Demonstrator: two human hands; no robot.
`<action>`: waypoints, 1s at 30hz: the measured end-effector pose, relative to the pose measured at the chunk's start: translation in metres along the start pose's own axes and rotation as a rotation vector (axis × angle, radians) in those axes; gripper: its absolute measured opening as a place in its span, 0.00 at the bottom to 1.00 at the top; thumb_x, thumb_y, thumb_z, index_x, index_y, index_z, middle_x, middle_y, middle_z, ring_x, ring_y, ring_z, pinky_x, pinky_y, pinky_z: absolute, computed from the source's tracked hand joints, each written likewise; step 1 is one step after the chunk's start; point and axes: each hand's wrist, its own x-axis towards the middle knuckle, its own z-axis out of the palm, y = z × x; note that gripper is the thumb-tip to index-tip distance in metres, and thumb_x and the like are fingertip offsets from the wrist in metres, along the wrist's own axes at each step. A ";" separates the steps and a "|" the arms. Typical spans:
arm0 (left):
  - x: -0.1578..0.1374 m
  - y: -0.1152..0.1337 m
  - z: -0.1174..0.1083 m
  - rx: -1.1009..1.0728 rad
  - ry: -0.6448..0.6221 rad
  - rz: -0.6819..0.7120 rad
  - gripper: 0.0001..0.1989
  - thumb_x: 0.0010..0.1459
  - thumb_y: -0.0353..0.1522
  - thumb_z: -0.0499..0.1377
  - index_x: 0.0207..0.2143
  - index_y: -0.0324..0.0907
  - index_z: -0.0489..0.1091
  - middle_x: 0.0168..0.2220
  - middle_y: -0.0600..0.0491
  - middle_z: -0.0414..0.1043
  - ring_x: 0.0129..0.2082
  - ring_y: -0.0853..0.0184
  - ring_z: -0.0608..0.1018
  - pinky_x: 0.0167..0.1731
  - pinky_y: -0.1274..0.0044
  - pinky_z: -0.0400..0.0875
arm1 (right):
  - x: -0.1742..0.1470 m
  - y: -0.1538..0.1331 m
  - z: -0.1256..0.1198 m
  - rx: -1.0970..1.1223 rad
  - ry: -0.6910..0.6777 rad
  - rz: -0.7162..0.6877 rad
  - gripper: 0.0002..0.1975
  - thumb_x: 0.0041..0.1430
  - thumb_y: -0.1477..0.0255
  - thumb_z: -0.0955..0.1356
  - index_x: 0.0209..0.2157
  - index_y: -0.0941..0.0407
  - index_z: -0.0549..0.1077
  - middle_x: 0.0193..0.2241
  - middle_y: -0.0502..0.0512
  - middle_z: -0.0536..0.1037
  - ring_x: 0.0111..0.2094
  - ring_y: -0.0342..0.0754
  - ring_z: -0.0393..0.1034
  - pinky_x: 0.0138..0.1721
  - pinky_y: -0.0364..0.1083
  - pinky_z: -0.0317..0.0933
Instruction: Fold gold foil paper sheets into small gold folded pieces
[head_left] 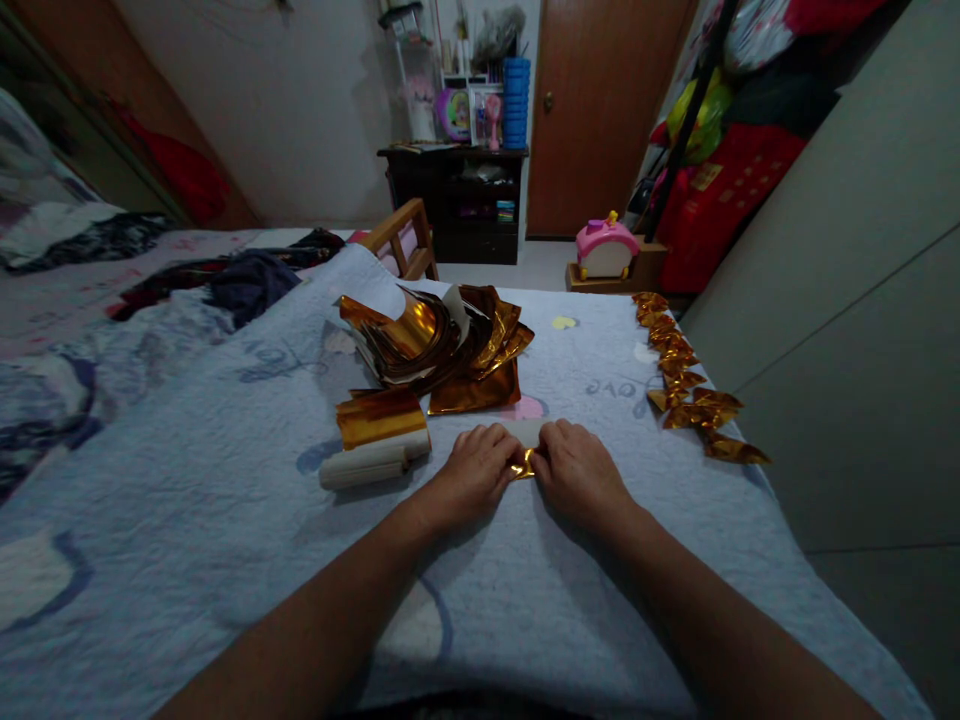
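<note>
Low on the bed, my left hand (484,462) and my right hand (577,465) meet over a sheet of gold foil paper (527,462). Its gold side shows between my fingertips, and a pale strip of its back lies just beyond them. Both hands are closed, with fingers and thumbs pressed on the sheet's edge; part of the sheet is hidden under them. Left of my left hand lie rolled gold sheets (381,420) and a pale paper roll (364,468). Beyond my hands is a curled, fanned pile of gold foil sheets (435,340).
Several folded gold pieces (679,370) form a line along the bed's right edge. The blue patterned bedsheet (247,530) spreads under everything. Dark clothes (251,285) lie at the left. A white cabinet (847,330) stands close on the right, and a pink toy (606,248) sits past the far edge.
</note>
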 end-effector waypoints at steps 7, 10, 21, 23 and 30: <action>-0.004 -0.004 -0.009 -0.175 0.010 0.041 0.03 0.65 0.31 0.55 0.42 0.44 0.67 0.44 0.50 0.70 0.45 0.61 0.69 0.48 0.69 0.63 | -0.004 -0.009 0.001 -0.047 0.036 0.022 0.17 0.64 0.56 0.65 0.40 0.57 0.71 0.39 0.62 0.75 0.41 0.57 0.67 0.40 0.51 0.54; -0.004 -0.005 -0.014 -0.222 0.006 0.039 0.03 0.64 0.31 0.56 0.41 0.44 0.67 0.43 0.50 0.70 0.45 0.61 0.69 0.47 0.70 0.64 | -0.004 -0.011 0.001 -0.052 0.029 0.039 0.20 0.63 0.53 0.66 0.41 0.57 0.71 0.39 0.62 0.74 0.41 0.58 0.67 0.40 0.51 0.55; -0.005 -0.006 -0.018 -0.247 -0.023 0.045 0.06 0.63 0.29 0.56 0.43 0.45 0.69 0.45 0.50 0.71 0.48 0.60 0.70 0.50 0.69 0.64 | -0.005 0.002 -0.008 -0.030 -0.037 0.058 0.18 0.63 0.56 0.67 0.44 0.56 0.71 0.40 0.61 0.74 0.41 0.57 0.68 0.37 0.50 0.53; -0.006 -0.006 -0.018 -0.242 -0.031 0.042 0.07 0.63 0.29 0.56 0.43 0.45 0.70 0.45 0.50 0.71 0.48 0.60 0.70 0.50 0.69 0.64 | -0.005 0.009 -0.007 -0.021 -0.040 0.059 0.19 0.62 0.56 0.68 0.45 0.56 0.71 0.41 0.61 0.73 0.42 0.57 0.68 0.37 0.49 0.53; -0.004 -0.008 -0.017 -0.223 -0.062 0.040 0.08 0.63 0.27 0.57 0.44 0.44 0.71 0.46 0.50 0.70 0.50 0.60 0.69 0.52 0.69 0.63 | -0.004 0.031 -0.010 0.016 -0.089 0.038 0.18 0.60 0.59 0.70 0.47 0.54 0.70 0.42 0.60 0.72 0.41 0.56 0.69 0.37 0.49 0.55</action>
